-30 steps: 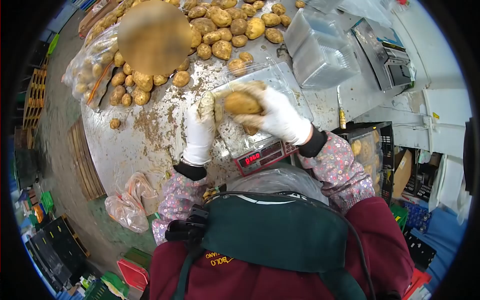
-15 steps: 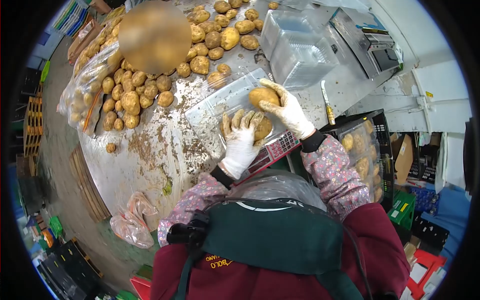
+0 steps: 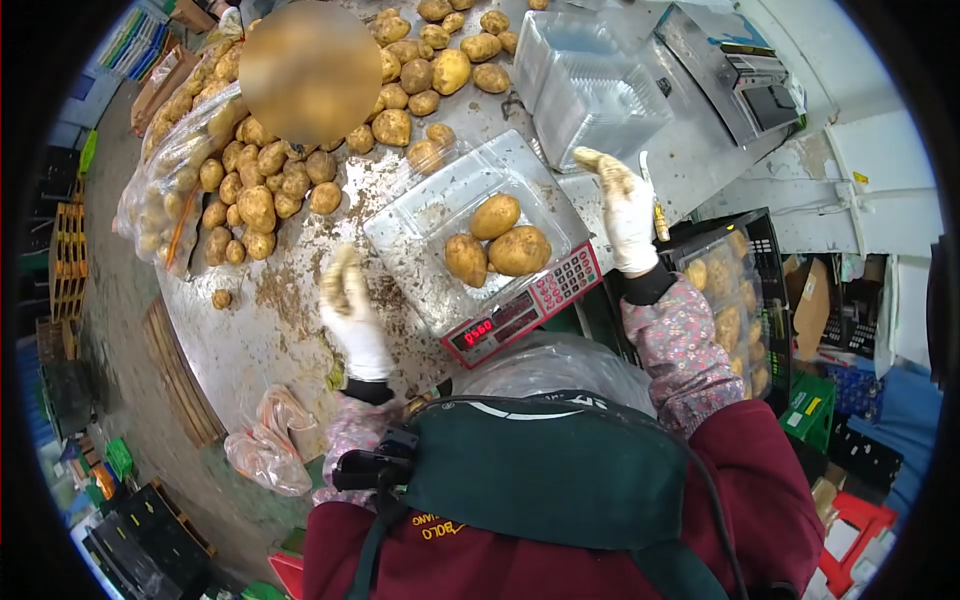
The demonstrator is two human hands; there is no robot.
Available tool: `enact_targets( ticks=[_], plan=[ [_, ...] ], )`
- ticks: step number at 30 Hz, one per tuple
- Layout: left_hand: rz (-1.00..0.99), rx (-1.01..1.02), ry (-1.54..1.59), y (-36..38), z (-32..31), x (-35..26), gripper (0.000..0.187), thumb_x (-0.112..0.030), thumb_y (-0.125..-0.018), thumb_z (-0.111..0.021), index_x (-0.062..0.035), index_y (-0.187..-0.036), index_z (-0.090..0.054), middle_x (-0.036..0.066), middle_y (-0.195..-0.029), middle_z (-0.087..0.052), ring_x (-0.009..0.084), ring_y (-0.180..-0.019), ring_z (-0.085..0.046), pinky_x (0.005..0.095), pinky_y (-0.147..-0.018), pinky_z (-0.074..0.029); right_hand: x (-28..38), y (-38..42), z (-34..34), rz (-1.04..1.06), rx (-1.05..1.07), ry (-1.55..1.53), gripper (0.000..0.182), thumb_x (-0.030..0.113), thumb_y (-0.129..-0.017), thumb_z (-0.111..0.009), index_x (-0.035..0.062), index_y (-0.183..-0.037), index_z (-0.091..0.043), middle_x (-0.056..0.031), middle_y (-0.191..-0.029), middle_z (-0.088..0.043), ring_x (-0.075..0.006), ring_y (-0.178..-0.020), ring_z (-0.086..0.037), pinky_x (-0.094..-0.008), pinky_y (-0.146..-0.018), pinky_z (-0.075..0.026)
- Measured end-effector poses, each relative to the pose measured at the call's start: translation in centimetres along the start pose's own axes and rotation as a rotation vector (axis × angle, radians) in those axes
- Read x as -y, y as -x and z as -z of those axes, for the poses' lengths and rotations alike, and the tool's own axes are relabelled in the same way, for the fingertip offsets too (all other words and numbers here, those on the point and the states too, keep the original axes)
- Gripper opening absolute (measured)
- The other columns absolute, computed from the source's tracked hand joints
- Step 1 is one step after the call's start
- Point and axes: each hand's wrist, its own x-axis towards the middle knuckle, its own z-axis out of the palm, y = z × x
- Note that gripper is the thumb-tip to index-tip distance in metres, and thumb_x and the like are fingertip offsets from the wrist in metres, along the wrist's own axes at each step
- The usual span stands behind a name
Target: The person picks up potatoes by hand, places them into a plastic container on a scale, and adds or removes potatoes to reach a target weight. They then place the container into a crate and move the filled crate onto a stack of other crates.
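Observation:
Three potatoes (image 3: 520, 251) lie in a clear plastic tray (image 3: 558, 215) on the metal plate of a red scale (image 3: 462, 350), whose display glows with red digits. My left hand (image 3: 350, 312), in a soiled white glove, is raised left of the scale, fingers extended and holding nothing. On the other side, my gloved right hand (image 3: 625, 212) is apart from the tray, thumb and fingers loosely stretched, with nothing in it. Just beside that hand lies a knife (image 3: 658, 205) with a yellowish handle, partly hidden by the glove.
Loose potatoes (image 3: 257, 208) are heaped at the table's left, beside a plastic bag of potatoes (image 3: 165, 185). Stacked clear trays (image 3: 600, 110) stand behind the scale. Packed potatoes (image 3: 728, 325) sit in a black crate at right. A crumpled plastic bag (image 3: 268, 450) hangs at the near edge.
Both hands have let go of the potatoes and drawn apart, the left to the left, the right to the right. The potato from my right hand now rests in the tray.

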Motion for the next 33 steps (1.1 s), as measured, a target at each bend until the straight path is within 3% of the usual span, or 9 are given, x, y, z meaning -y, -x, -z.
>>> enact_targets(
  ticks=[5, 15, 19, 21, 23, 25, 29, 31, 33],
  plan=[
    [0.034, -0.120, -0.027, -1.6, 4.5, 3.2, 0.031, -0.013, -0.096, -0.061, 0.0006, -0.124, -0.061, 0.006, -0.116, -0.064, 0.0123, -0.101, -0.059, 0.0287, -0.092, -0.047, -3.0, 1.6, 3.6, -0.101, -0.006, -0.093, 0.029, 0.016, -0.100, -0.053, -0.0067, -0.113, -0.066, -0.0137, -0.109, -0.070, -0.0191, -0.101, -0.065, -0.0313, -0.095, -0.048],
    [0.444, 0.150, 0.068, -2.3, -1.0, 3.2, 0.035, -0.015, -0.095, -0.062, 0.0005, -0.126, -0.059, 0.006, -0.111, -0.066, 0.0095, -0.089, -0.059, 0.0227, -0.080, -0.048, -4.3, 4.6, 3.5, -0.440, 0.110, -0.128, 0.026, 0.011, -0.098, -0.053, -0.0057, -0.114, -0.065, -0.0137, -0.111, -0.070, -0.0192, -0.100, -0.067, -0.0297, -0.092, -0.050],
    [0.070, 0.115, -0.020, -1.7, -2.5, 3.1, 0.036, -0.011, -0.098, -0.057, 0.0028, -0.131, -0.054, 0.009, -0.117, -0.063, 0.0145, -0.102, -0.059, 0.0283, -0.093, -0.046, -1.7, 5.0, 1.3, -0.237, 0.030, 0.240, 0.025, 0.013, -0.096, -0.057, -0.0010, -0.114, -0.067, -0.0111, -0.109, -0.071, -0.0169, -0.100, -0.066, -0.0280, -0.090, -0.050],
    [-0.104, 0.064, -0.056, -1.2, -2.6, 3.5, 0.041, -0.013, -0.099, -0.056, 0.0024, -0.136, -0.049, 0.009, -0.119, -0.062, 0.0151, -0.104, -0.058, 0.0291, -0.096, -0.044, 2.3, 5.5, -1.5, 0.114, 0.134, 0.483, 0.020, 0.011, -0.089, -0.061, 0.0023, -0.105, -0.069, -0.0151, -0.096, -0.070, -0.0286, -0.092, -0.067, -0.0368, -0.084, -0.051],
    [0.026, 0.081, -0.007, -0.2, -2.8, 3.4, 0.043, -0.015, -0.098, -0.058, 0.0012, -0.137, -0.047, 0.008, -0.117, -0.061, 0.0145, -0.102, -0.057, 0.0286, -0.094, -0.045, 3.0, 5.5, -4.2, 0.507, 0.333, 0.622, 0.023, 0.012, -0.082, -0.065, 0.0075, -0.104, -0.068, -0.0118, -0.095, -0.069, -0.0285, -0.094, -0.065, -0.0421, -0.092, -0.045],
    [0.331, 0.164, -0.110, 0.6, -3.0, 5.9, 0.047, -0.018, -0.097, -0.061, 0.0038, -0.135, -0.046, 0.010, -0.111, -0.061, 0.0147, -0.097, -0.057, 0.0279, -0.087, -0.049, 3.0, 6.7, -7.2, 0.536, 0.500, 0.803, 0.038, 0.026, -0.081, -0.068, 0.0058, -0.113, -0.065, -0.0128, -0.112, -0.065, -0.0289, -0.115, -0.056, -0.0508, -0.106, -0.034],
    [0.141, 0.377, -0.650, 1.4, -5.1, 4.0, 0.033, -0.026, -0.092, -0.065, -0.0023, -0.114, -0.062, 0.014, -0.089, -0.067, 0.0288, -0.076, -0.066, 0.0389, -0.068, -0.052, 0.1, 6.7, -10.2, 0.617, 0.609, 0.955, 0.050, 0.038, -0.078, -0.071, 0.0068, -0.116, -0.064, -0.0117, -0.109, -0.065, -0.0332, -0.116, -0.055, -0.0563, -0.112, -0.026],
    [-0.244, 0.234, -0.680, 0.8, -5.3, 6.6, 0.029, -0.028, -0.089, -0.063, -0.0048, -0.107, -0.064, 0.020, -0.088, -0.065, 0.0374, -0.076, -0.064, 0.0438, -0.067, -0.052, -0.3, 6.0, -10.5, 0.677, 0.635, 0.988, 0.052, 0.042, -0.077, -0.071, 0.0065, -0.115, -0.065, -0.0124, -0.106, -0.066, -0.0347, -0.115, -0.056, -0.0589, -0.113, -0.023],
    [-0.240, 0.231, -0.779, 1.2, -5.5, 7.4, 0.033, -0.028, -0.090, -0.061, -0.0063, -0.115, -0.063, 0.020, -0.094, -0.066, 0.0381, -0.079, -0.065, 0.0458, -0.069, -0.053, 0.4, 5.1, -9.4, 0.525, 0.887, 0.990, 0.052, 0.045, -0.078, -0.069, 0.0059, -0.111, -0.066, -0.0142, -0.098, -0.067, -0.0367, -0.111, -0.058, -0.0636, -0.112, -0.020]
  ],
)
